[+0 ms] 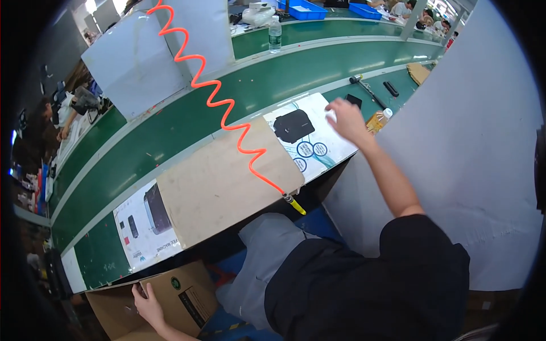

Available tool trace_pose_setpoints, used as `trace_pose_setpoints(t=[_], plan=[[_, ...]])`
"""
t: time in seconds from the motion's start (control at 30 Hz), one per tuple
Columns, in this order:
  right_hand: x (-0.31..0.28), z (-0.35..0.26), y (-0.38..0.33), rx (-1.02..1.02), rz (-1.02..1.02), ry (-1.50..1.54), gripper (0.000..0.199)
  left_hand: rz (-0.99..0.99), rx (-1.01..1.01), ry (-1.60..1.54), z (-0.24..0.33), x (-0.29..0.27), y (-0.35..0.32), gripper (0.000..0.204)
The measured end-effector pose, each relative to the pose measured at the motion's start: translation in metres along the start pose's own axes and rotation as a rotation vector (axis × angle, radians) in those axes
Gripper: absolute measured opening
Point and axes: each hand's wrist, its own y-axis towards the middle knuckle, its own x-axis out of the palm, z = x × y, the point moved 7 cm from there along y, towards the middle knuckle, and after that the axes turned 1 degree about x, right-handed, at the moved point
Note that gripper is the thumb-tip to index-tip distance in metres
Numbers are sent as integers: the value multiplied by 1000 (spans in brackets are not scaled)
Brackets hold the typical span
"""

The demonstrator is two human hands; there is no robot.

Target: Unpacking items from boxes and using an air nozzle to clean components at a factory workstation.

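Note:
My left hand (pixel 149 307), low at the left, grips the upper edge of an open brown cardboard box (pixel 185 290) below the workbench. The box's inside is mostly hidden. My right hand (pixel 346 120) is raised over the right end of a white printed cardboard sheet (pixel 335 145), its fingers loosely bent and apart, with nothing seen in them. Between the sheet's printed ends lies a plain tan board (pixel 222 184). An orange coiled air hose (pixel 227 113) hangs across it, and the yellow nozzle (pixel 296 204) at its end dangles past the board's near edge.
Right of my right hand stand a bottle with yellow contents (pixel 376 122) and a pale partition (pixel 449 153). Beyond are a hammer-like tool (pixel 369 90), a black object (pixel 391 88) and a water bottle (pixel 275 35). Blue trays (pixel 307 10) and people sit farther back.

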Motion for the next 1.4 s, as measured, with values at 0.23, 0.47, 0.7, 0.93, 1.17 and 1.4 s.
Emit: trace_pose_setpoints(t=[0.23,0.47,0.7,0.93,1.17,1.4], plan=[[23,134,57,230,-188,-726,16,-94,33,-258,48,-12,-38,42],[33,201,1,857,-1049,-615,49,427,420,12,58,-54,-120,31],[21,119,51,394,-849,-400,36,411,379,-211,58,10,-219,26],[-146,-74,35,-64,-25,45,17,74,354,-591,110,66,-231,30],[-203,-221,-43,-605,246,522,27,117,760,-639,228,49,-204,55],[-143,-308,-112,-824,61,904,32,298,683,-721,254,45,-198,86]])
